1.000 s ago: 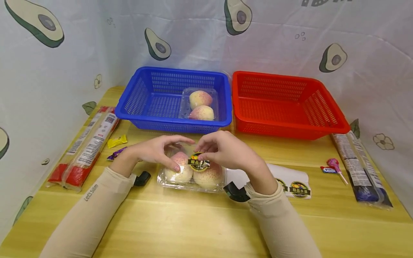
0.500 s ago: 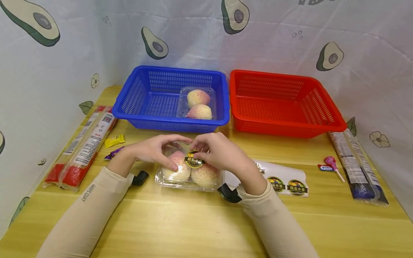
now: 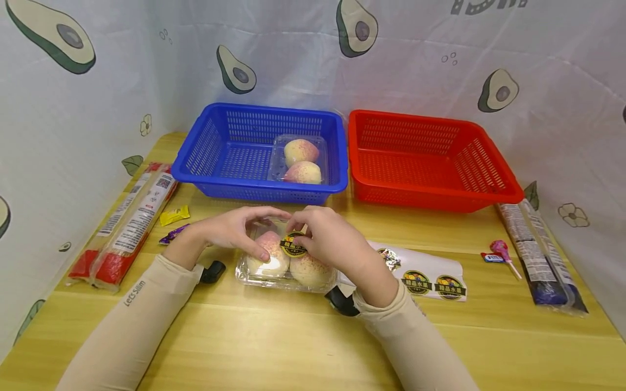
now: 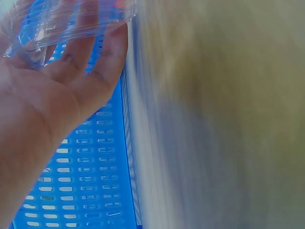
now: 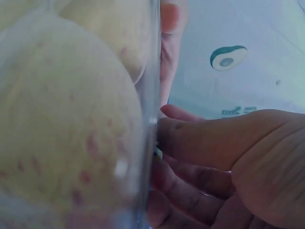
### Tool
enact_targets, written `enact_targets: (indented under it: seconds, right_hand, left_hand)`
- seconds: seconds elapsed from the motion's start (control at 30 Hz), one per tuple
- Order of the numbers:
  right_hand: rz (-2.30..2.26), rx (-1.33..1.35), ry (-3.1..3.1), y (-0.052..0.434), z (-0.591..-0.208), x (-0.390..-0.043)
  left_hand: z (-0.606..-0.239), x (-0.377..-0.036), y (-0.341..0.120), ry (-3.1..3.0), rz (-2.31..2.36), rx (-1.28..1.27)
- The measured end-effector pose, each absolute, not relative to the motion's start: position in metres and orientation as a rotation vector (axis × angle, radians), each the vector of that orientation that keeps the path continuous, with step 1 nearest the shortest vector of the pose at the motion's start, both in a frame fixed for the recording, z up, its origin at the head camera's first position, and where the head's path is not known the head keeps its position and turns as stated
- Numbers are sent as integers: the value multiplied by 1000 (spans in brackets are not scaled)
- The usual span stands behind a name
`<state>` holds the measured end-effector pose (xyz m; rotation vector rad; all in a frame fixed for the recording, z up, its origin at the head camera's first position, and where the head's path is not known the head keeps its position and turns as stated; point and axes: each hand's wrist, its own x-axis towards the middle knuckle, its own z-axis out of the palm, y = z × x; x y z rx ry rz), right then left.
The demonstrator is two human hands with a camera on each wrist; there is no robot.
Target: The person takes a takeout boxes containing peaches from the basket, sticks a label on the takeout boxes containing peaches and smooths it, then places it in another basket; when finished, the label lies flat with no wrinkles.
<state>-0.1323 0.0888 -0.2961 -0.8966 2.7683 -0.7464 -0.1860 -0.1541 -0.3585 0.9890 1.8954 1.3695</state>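
Observation:
A clear plastic fruit box with two pink-and-yellow peaches sits on the table in front of me. My left hand holds its left side, the thumb over the lid and the fingers round the back. In the left wrist view those fingers lie against the clear plastic. A round black-and-gold sticker is at the middle of the lid. My right hand pinches the sticker's right side. In the right wrist view the right thumb touches the box, and a small pale edge shows between thumb and fingers.
Behind stand a blue basket, with another box of peaches inside, and a red basket. A sticker sheet lies right of the box. Noodle packs, candies and a lollipop lie at the sides.
The sticker and my right hand have shifted slightly left over the lid. More of the sticker sheet shows behind the right wrist. The left hand keeps its hold on the box.

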Motion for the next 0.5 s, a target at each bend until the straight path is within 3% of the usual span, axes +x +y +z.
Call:
enact_targets:
  seconds: [0.23, 0.5]
  right_hand:
    - [-632, -1050, 2816, 89, -297, -129]
    - [-810, -1062, 2616, 100, -296, -134]
  left_hand:
    - [-359, -186, -153, 1896, 1370, 997]
    - [-358, -185, -152, 1900, 1357, 1010]
